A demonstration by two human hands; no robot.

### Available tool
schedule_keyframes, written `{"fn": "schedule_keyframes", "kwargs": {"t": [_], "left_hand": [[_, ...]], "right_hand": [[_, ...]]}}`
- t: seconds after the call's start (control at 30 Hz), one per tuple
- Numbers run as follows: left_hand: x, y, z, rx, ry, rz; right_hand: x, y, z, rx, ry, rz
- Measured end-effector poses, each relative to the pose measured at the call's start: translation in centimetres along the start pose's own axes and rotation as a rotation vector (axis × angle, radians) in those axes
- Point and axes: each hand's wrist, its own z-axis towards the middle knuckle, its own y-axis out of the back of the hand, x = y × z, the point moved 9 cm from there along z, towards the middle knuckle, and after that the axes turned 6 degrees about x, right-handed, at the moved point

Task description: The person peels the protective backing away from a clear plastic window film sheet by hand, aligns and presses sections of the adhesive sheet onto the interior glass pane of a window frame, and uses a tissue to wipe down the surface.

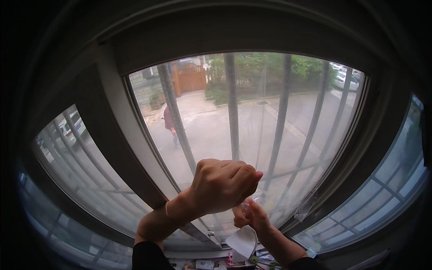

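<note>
In front of the window pane (211, 121), my left hand (225, 186) is raised with its fingers curled into a fist. The back of the hand hides whatever is inside it. Just below and to its right, my right hand (254, 218) is closed, with its thumb up against a crumpled piece of clear plastic (246, 207). Part of that plastic lies behind the left hand, so I cannot tell whether both hands hold it. A white sheet of cloth or paper (243, 243) hangs right under the right hand; its upper edge is hidden there.
A dark window frame (119, 130) surrounds the pane, and vertical bars (231, 103) stand outside. Another clear plastic scrap (306, 207) is at the right frame. Small mixed items (204, 264) crowd the sill below. Outdoors, a person (169, 119) is on the pavement.
</note>
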Motion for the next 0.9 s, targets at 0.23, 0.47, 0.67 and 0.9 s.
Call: {"fn": "schedule_keyframes", "kwargs": {"t": [0.23, 0.47, 0.67, 0.9], "left_hand": [[-0.2, -0.2, 0.0, -0.003, -0.016, 0.005], [-0.4, -0.4, 0.1, -0.007, -0.055, 0.053], [-0.4, -0.9, -0.1, -0.011, -0.07, 0.06], [-1.6, -1.7, -0.7, 0.016, -0.131, 0.069]], "right_hand": [[15.3, -2.6, -6.4, -0.168, -0.149, -1.314], [28.4, -13.8, 1.9, -0.364, 0.095, -1.754], [26.3, -18.6, 2.0, -0.334, 0.265, -1.857], [25.2, -16.2, -2.4, -0.499, 0.306, -1.734]]}}
